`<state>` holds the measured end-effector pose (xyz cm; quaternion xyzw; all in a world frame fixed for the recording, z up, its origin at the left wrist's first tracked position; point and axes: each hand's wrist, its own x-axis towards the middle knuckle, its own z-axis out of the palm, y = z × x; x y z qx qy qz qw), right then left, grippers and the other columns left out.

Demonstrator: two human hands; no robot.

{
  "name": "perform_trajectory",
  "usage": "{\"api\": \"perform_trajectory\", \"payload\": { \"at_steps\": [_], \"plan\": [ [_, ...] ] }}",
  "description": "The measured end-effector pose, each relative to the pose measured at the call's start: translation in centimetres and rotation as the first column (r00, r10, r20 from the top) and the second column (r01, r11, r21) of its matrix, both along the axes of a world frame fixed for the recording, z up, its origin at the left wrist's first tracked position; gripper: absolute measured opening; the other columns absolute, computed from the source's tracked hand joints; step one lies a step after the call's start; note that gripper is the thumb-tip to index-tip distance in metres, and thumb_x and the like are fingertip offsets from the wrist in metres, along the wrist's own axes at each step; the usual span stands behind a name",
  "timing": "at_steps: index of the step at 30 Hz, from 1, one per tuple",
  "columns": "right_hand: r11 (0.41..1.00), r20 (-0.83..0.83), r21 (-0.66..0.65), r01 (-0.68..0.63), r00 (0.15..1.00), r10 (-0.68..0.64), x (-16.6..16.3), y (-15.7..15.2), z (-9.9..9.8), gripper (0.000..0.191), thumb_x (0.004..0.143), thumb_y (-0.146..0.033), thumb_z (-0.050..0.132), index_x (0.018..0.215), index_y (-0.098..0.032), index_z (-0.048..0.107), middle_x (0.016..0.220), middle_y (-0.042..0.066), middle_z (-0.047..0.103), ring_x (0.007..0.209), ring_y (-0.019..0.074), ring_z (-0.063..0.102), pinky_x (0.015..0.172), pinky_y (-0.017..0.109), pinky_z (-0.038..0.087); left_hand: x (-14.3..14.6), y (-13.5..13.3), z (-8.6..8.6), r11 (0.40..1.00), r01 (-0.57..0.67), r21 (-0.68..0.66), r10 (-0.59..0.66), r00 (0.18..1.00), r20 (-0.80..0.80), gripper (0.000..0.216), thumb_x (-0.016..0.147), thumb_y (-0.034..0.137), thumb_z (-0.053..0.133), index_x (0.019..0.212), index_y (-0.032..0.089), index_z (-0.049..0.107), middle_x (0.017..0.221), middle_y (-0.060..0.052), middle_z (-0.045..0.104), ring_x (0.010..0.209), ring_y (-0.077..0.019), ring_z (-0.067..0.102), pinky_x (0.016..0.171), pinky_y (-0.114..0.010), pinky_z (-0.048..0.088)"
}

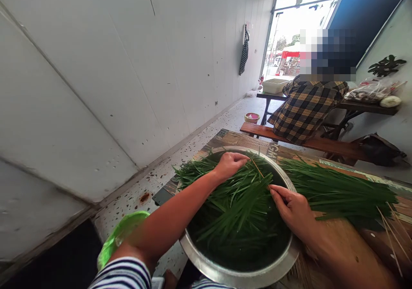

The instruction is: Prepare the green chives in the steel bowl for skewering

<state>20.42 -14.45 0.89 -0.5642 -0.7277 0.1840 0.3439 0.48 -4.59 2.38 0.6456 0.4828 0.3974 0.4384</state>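
A thin wooden skewer (256, 169) stretches between my two hands above a wide metal basin (206, 266). My left hand (229, 165) is closed in a pinch on its far end. At the near end, the fingers of my right hand (291, 204) are pinched together close to the basin's right rim. Long green garlic chive leaves (233, 199) fill much of the basin, and a bunch of them fans out from beside the skewer near my right fingertips. Whether the skewer pierces these leaves cannot be made out.
More chive leaves (341, 190) lie on the wooden table (341, 231) to the right, with loose skewers (389, 237) beyond. A green-lined bin (125, 233) stands at lower left. Ahead, a person in a plaid shirt (309, 109) sits on a bench (257, 129). A white wall (144, 66) runs along the left.
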Motion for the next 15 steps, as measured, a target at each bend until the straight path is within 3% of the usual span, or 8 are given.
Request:
{"api": "perform_trajectory", "payload": {
  "at_steps": [3,7,9,11,13,15],
  "plan": [
    [1.0,-0.007,-0.001,0.014,1.0,-0.014,-0.1,0.0,0.1,0.034,0.085,-0.039,0.044,0.098,-0.02,0.069,0.081,0.003,0.073,0.063,0.0159,0.065,0.056,0.025,0.05,0.2,-1.0,0.6,0.989,0.139,0.046,-0.136,0.989,-0.056,0.025,0.071,0.026,0.062,0.09,0.012,0.073,0.08,-0.006,0.07,0.07,-0.0132,0.058,0.068,-0.022,0.045],
    [0.999,-0.019,0.026,0.037,0.999,-0.037,-0.2,0.1,0.3,0.034,0.084,-0.039,0.044,0.094,-0.02,0.07,0.079,0.004,0.073,0.061,0.0157,0.064,0.055,0.025,0.049,0.0,-2.5,2.3,0.881,0.466,0.079,-0.446,0.875,-0.187,0.025,0.069,0.028,0.066,0.09,0.017,0.074,0.085,-0.005,0.071,0.076,-0.0152,0.061,0.07,-0.022,0.046],
    [0.999,-0.013,0.035,0.031,0.999,-0.031,-0.2,0.1,0.4,0.033,0.084,-0.038,0.043,0.093,-0.02,0.07,0.08,0.004,0.073,0.062,0.016,0.065,0.056,0.025,0.049,-0.5,-2.3,3.1,0.906,0.403,0.132,-0.358,0.893,-0.271,0.022,0.071,0.029,0.064,0.087,0.018,0.074,0.083,-0.005,0.071,0.074,-0.0154,0.061,0.069,-0.022,0.046],
    [0.999,0.002,0.029,0.027,1.0,-0.027,-0.3,0.1,0.4,0.033,0.085,-0.038,0.043,0.093,-0.02,0.07,0.08,0.004,0.073,0.062,0.0161,0.065,0.056,0.026,0.049,-1.2,-1.4,3.4,0.961,0.172,0.217,-0.09,0.935,-0.342,0.02,0.075,0.027,0.059,0.082,0.017,0.075,0.079,-0.005,0.071,0.072,-0.0158,0.061,0.069,-0.024,0.045],
    [0.999,0.018,0.022,0.028,0.999,-0.029,-0.3,0.1,0.3,0.034,0.084,-0.039,0.043,0.093,-0.02,0.07,0.077,0.003,0.073,0.06,0.016,0.064,0.054,0.026,0.049,-1.9,-0.1,3.1,0.966,0.009,0.258,0.107,0.895,-0.433,0.02,0.075,0.025,0.056,0.08,0.017,0.075,0.076,-0.006,0.071,0.07,-0.0165,0.061,0.069,-0.025,0.044],
    [0.999,0.025,0.021,0.026,0.999,-0.027,-0.3,0.1,0.3,0.033,0.085,-0.038,0.043,0.093,-0.02,0.069,0.077,0.003,0.073,0.06,0.0161,0.064,0.055,0.026,0.049,-2.3,1.3,2.1,0.974,0.05,0.222,0.081,0.834,-0.546,0.012,0.068,0.023,0.064,0.07,0.018,0.074,0.069,-0.006,0.069,0.069,-0.0175,0.06,0.068,-0.025,0.044]
  ]
}}
